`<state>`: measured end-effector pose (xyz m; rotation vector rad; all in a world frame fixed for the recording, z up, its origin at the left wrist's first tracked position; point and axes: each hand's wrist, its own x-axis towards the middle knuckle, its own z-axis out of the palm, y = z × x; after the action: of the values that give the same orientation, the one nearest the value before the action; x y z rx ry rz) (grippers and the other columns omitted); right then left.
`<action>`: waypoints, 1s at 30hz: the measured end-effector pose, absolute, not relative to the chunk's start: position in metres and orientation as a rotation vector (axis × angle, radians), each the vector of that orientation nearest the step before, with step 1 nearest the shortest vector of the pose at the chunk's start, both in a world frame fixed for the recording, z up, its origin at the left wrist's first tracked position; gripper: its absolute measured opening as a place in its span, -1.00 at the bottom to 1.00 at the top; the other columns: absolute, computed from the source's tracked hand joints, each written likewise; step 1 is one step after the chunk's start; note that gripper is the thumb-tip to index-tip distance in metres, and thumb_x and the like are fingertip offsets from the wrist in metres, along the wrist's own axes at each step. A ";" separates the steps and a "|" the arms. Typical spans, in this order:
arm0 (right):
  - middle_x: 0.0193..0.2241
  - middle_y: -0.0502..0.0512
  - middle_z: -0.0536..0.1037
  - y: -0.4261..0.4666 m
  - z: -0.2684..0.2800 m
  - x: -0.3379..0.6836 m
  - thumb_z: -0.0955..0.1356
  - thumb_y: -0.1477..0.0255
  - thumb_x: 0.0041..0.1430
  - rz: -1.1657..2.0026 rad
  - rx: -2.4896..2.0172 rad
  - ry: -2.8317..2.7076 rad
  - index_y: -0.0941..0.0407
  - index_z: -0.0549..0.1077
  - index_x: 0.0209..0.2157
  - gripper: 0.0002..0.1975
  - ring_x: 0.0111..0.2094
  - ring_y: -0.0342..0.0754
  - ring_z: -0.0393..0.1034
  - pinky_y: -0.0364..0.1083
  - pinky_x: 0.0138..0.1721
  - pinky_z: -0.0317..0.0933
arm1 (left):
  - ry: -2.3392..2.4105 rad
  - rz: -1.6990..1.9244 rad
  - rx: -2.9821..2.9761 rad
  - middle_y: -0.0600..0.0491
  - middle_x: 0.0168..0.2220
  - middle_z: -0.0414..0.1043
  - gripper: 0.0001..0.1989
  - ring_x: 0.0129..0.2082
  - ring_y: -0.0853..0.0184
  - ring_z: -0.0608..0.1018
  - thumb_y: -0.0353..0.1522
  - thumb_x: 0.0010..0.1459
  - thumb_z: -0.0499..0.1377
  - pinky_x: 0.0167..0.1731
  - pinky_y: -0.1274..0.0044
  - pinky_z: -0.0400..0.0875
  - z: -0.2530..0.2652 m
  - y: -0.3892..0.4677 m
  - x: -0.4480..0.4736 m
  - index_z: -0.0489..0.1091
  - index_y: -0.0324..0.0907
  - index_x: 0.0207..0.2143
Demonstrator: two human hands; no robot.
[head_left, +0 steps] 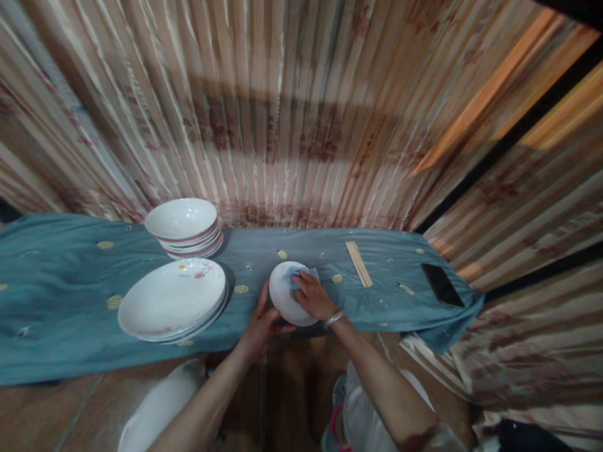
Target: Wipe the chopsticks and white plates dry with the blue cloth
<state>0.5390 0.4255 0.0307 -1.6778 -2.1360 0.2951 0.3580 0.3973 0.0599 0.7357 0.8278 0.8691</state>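
Note:
A small round white plate [288, 304] is at the table's front edge, in the middle of the view. My left hand [260, 323] grips its left and lower rim, the thumb and fingers spread around the edge. On the plate's upper right part, my right hand [313, 296] presses a light blue cloth [293, 274] against the surface. The fingers are bent over the cloth and cover part of it. Whether this dish is a flat plate or an upturned bowl is hard to make out.
Left of my hands stand a stack of large oval plates [172, 298] and, behind it, a stack of bowls [183, 220]. Chopsticks [358, 263] and a black phone [441, 284] lie to the right on the teal tablecloth [70, 282]. A pleated curtain [301, 125] hangs behind the table.

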 end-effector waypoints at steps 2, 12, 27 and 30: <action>0.11 0.31 0.35 0.427 0.032 0.532 0.23 0.55 0.14 0.339 -1.653 -2.121 0.22 0.36 0.08 -0.56 0.19 0.10 0.14 0.14 0.21 0.01 | 0.817 0.876 0.741 -0.03 -0.05 0.40 -0.07 -0.25 0.26 0.52 -0.45 -0.06 0.21 -0.34 0.32 0.56 0.058 0.397 0.358 -0.15 0.06 0.32; 0.08 0.21 0.41 0.398 0.056 0.518 0.24 0.61 0.14 0.662 -1.322 -2.177 0.15 0.50 -0.09 -0.66 0.14 -0.02 0.24 0.04 0.17 0.11 | 0.813 0.864 0.683 -0.05 0.05 0.36 -0.11 -0.30 0.31 0.55 -0.45 -0.04 0.22 -0.37 0.37 0.56 0.057 0.399 0.356 -0.11 0.09 0.30; -0.22 0.14 0.58 0.365 0.059 0.566 0.24 0.66 0.07 0.385 -1.739 -2.264 0.15 0.54 -0.37 -0.74 -0.11 -0.01 0.40 0.00 0.00 0.23 | 0.835 0.866 0.756 -0.07 0.19 0.21 -0.09 -0.24 0.19 0.54 -0.43 -0.08 0.23 -0.43 0.32 0.57 0.060 0.399 0.355 -0.07 0.09 0.30; -0.17 0.21 0.55 0.371 0.056 0.566 0.21 0.65 0.13 0.213 -1.801 -2.300 0.19 0.52 -0.33 -0.74 -0.07 0.03 0.38 0.04 0.06 0.20 | 0.826 0.859 0.749 -0.08 0.17 0.24 -0.08 -0.22 0.19 0.54 -0.43 -0.08 0.23 -0.40 0.31 0.57 0.061 0.399 0.356 -0.10 0.09 0.30</action>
<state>0.5660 0.3709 0.0560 -1.8007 -2.2997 0.2128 0.3560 0.3987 0.0613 0.7490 0.8255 0.8589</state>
